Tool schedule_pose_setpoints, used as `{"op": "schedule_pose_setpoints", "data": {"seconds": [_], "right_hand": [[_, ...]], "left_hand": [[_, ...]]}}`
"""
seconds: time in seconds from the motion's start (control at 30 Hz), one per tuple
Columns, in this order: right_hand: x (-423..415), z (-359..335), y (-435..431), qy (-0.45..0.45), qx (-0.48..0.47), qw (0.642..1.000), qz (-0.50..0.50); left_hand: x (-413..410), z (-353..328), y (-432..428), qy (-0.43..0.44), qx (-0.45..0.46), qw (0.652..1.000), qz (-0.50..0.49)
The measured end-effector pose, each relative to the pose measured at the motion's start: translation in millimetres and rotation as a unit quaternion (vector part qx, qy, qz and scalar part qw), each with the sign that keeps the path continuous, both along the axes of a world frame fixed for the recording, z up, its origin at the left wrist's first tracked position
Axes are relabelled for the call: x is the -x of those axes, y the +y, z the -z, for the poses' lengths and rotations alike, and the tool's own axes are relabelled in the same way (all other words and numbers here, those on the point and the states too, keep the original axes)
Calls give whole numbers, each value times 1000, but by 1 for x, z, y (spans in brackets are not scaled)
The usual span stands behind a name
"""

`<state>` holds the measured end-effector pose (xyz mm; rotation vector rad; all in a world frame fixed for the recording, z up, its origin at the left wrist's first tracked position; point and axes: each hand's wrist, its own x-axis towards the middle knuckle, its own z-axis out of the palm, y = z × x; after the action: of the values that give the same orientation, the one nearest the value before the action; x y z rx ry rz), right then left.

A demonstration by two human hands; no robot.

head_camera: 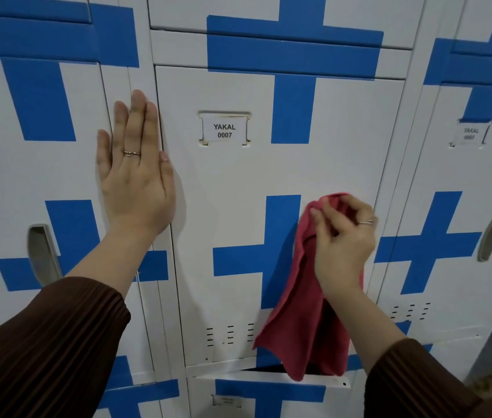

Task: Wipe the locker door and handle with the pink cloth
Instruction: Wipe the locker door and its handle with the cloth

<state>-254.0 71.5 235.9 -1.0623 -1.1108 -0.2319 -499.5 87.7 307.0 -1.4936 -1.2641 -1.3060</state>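
Pink cloth (pixel 305 312) gripped, right hand (pixel 341 239) (fingers curled); left hand (pixel 136 182) flat on locker frame (pixel 163 312).

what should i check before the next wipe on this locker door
1. Pink cloth gripped by right hand: ok.
2. Cloth at the right edge of the locker door: ok.
3. Left hand flat beside the door's left edge, out of the wipe path: ok.
4. Handle reachable: cannot tell, hidden behind hand and cloth.
5. Door fully shut: cannot tell, a dark gap shows under its bottom edge.
6. Label seated in its holder: ok.
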Motion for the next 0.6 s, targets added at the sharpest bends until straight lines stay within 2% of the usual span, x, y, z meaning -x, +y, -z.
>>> {"op": "schedule_pose_setpoints", "data": {"seconds": [0.07, 0.1, 0.23, 0.3, 0.43, 0.6], "right_hand": [[5, 13, -2, -105, -4, 994, -2], [4, 15, -2, -119, -7, 993, -4], [0, -3, -1, 32, -6, 999, -4], [5, -3, -3, 20, 5, 1000, 15], [5, 10, -6, -66, 19, 998, 10], [-7, -13, 6, 3, 9, 1000, -3]], "left_hand": [[0, 0, 0, 0, -1, 1000, -1], [0, 0, 0, 0, -2, 1000, -1], [0, 0, 0, 1, -5, 1000, -1], [0, 0, 0, 1, -5, 1000, 2], [0, 1, 1, 0, -6, 1000, 3], [1, 1, 2, 0, -10, 1000, 1]]}}
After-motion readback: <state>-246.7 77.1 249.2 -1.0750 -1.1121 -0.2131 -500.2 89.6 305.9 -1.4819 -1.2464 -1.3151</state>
